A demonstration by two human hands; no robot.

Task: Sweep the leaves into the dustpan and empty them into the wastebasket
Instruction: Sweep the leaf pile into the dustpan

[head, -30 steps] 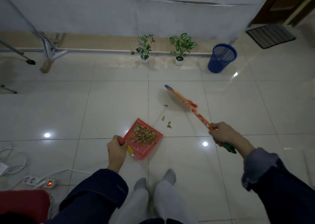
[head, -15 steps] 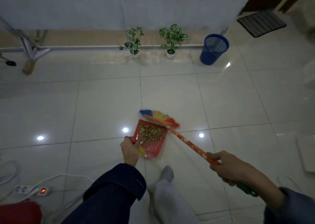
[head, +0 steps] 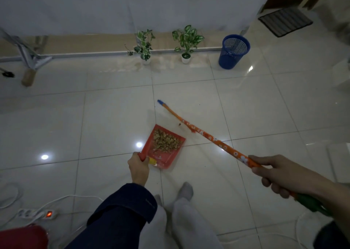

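A red dustpan [head: 171,161] lies flat on the white tiled floor in front of my feet, with a pile of dry brown leaves [head: 165,141] in it. My left hand [head: 139,168] grips the dustpan's handle at its near left corner. My right hand [head: 282,174] holds the orange flowered broom [head: 212,138], whose blurred head with a blue tip reaches out beyond the dustpan's far edge. One small leaf [head: 179,124] lies on the floor by the broom, just past the pan. The blue mesh wastebasket [head: 233,52] stands at the back right near the wall.
Two small potted plants [head: 145,46] [head: 187,41] stand along the back wall's ledge. A power strip [head: 37,213] with white cables lies at the lower left beside a red object [head: 22,237]. A stand's metal legs [head: 30,59] are at the far left, a dark doormat [head: 285,21] at the top right.
The broom's head has swung away from the dustpan's mouth, out to the floor beyond it. The loose leaves seen a second ago are in the pan, except one. The dustpan stayed put.
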